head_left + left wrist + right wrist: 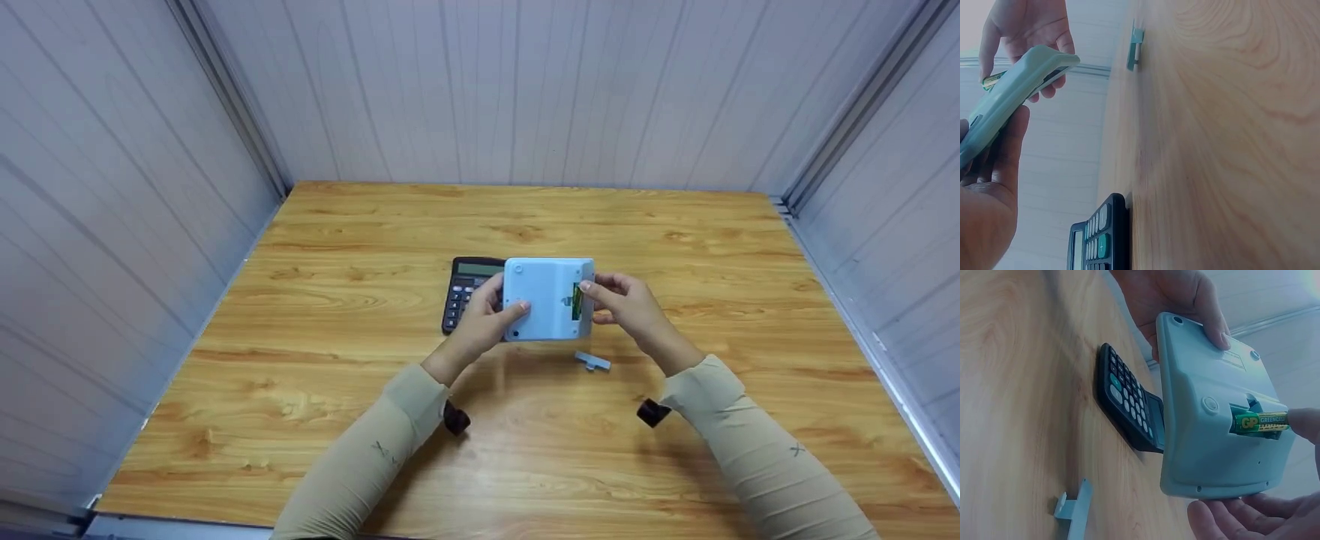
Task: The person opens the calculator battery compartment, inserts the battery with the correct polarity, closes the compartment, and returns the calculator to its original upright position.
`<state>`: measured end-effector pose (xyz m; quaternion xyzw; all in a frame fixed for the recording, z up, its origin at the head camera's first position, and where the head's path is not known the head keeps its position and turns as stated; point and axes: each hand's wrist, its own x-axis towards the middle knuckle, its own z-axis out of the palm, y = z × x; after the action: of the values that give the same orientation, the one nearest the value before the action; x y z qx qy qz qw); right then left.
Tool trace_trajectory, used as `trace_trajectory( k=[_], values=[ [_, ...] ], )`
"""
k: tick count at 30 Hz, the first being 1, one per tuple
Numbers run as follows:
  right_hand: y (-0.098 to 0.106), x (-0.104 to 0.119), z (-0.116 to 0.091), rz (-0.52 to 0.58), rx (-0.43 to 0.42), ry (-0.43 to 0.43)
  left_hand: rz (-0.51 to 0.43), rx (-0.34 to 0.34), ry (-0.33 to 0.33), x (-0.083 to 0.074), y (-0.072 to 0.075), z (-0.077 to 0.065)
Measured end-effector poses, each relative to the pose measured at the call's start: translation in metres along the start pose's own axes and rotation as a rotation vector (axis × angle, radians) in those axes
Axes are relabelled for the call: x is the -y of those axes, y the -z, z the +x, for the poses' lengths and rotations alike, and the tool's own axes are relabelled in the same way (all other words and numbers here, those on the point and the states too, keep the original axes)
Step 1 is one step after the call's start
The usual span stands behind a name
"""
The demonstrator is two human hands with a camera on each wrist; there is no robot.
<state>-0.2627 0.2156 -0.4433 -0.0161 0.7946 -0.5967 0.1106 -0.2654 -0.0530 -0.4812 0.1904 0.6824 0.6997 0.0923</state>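
A light blue calculator (pixel 544 300) is held above the table with its underside and open battery slot facing me. My left hand (pixel 484 319) grips one side, thumb on the back and fingers behind. In the right wrist view a green and gold GP battery (pixel 1261 421) sits partly in the slot, one end sticking out. The thumb of my right hand (pixel 622 304) presses that end, while its other fingers lie against the calculator's far side and edge. Below, the small light blue battery cover (pixel 592 361) lies on the table.
A black calculator (pixel 459 300) lies face up on the wooden table (pixel 360 247), partly hidden behind my left hand and the blue calculator. Pale panelled walls (pixel 480 90) stand at the back and both sides. Dark wrist mounts (pixel 652 412) hang below the sleeves.
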Motion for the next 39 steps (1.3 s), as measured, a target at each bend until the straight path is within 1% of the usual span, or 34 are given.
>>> trace_trajectory(
  k=[9,14,19,23,29,32,39],
  values=[
    [0.0012,0.0022,-0.0006,0.012,0.003,-0.019,0.016,0.004,0.000,0.0009,-0.0003,0.0009],
    [0.0021,0.0034,-0.0001,0.029,0.003,-0.032,0.034,0.010,-0.018,0.0017,-0.0006,0.0017],
    [0.0030,0.0041,0.0004,0.053,0.002,-0.019,0.057,0.023,-0.040,0.0013,-0.0013,0.0020],
    [0.0033,0.0049,0.0001,0.025,-0.015,-0.004,0.059,0.022,-0.041,0.0001,-0.0016,0.0015],
    [0.0018,0.0067,-0.0008,-0.038,-0.033,0.009,0.028,0.018,-0.016,-0.0011,-0.0016,-0.0003],
    [0.0012,0.0075,-0.0013,-0.061,-0.045,0.015,0.028,0.021,-0.012,-0.0020,-0.0021,-0.0005],
    [-0.0006,0.0052,-0.0013,-0.121,-0.099,0.096,0.019,0.011,-0.004,-0.0045,-0.0021,0.0000]
  ],
)
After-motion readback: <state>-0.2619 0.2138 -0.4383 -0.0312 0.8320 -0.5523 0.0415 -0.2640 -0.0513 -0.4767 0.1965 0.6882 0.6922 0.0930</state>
